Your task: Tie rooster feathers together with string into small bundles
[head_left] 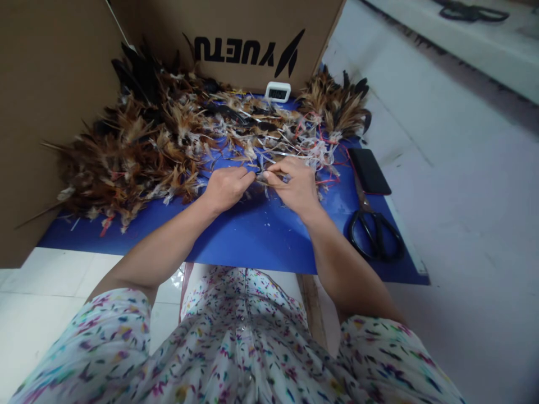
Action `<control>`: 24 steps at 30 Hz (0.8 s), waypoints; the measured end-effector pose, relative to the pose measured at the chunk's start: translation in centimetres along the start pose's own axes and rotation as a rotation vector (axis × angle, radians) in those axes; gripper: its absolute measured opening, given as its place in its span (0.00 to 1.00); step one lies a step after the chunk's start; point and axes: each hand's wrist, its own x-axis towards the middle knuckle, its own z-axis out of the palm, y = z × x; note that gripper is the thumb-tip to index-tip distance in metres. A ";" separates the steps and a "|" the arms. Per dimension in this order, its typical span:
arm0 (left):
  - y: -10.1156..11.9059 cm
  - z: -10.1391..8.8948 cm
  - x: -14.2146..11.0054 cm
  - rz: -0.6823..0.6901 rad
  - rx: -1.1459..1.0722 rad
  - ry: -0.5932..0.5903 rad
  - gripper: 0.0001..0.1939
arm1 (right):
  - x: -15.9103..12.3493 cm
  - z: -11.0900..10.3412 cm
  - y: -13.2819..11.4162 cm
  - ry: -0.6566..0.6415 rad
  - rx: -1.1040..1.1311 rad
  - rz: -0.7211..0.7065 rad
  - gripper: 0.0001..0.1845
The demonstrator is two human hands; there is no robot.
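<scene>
My left hand [229,188] and my right hand [295,182] meet above the blue table top [261,235], fingertips almost touching. Both are closed in a pinch. Thin feathers [261,175] show at the right fingertips. What the left fingers pinch is too small to make out. Just beyond my hands lie loose feathers with pale quills and white strips [286,140], some tied with red string. A large heap of brown and black feathers [126,151] spreads to the left of my left hand.
Black-handled scissors [374,233] lie at the right edge beside a dark phone [369,171]. A small white digital clock [278,92] stands before a cardboard box [248,28]. Another cardboard panel [46,112] rises at left. A feather bundle [337,106] sits at the back right.
</scene>
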 end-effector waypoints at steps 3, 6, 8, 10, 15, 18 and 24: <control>0.0 0.0 -0.1 -0.022 -0.050 -0.016 0.18 | 0.0 0.2 -0.1 -0.017 0.013 -0.007 0.12; 0.0 0.0 -0.1 -0.074 -0.134 -0.029 0.17 | -0.1 0.3 -0.1 -0.026 0.012 0.001 0.11; 0.0 0.0 -0.1 -0.086 -0.157 -0.035 0.18 | -0.1 0.3 -0.1 -0.042 0.003 0.020 0.11; 0.0 0.0 -0.1 -0.059 -0.106 -0.029 0.18 | -0.1 0.2 -0.1 -0.057 0.000 0.036 0.11; 0.1 -0.1 0.0 -0.016 -0.037 -0.036 0.18 | 0.0 0.1 -0.2 -0.079 0.005 0.063 0.07; 0.2 0.0 0.0 0.003 -0.021 -0.029 0.18 | 0.0 0.1 -0.2 -0.092 0.015 0.078 0.07; 0.3 0.1 -0.1 0.035 -0.010 -0.026 0.17 | 0.0 0.2 -0.1 -0.121 0.053 0.104 0.07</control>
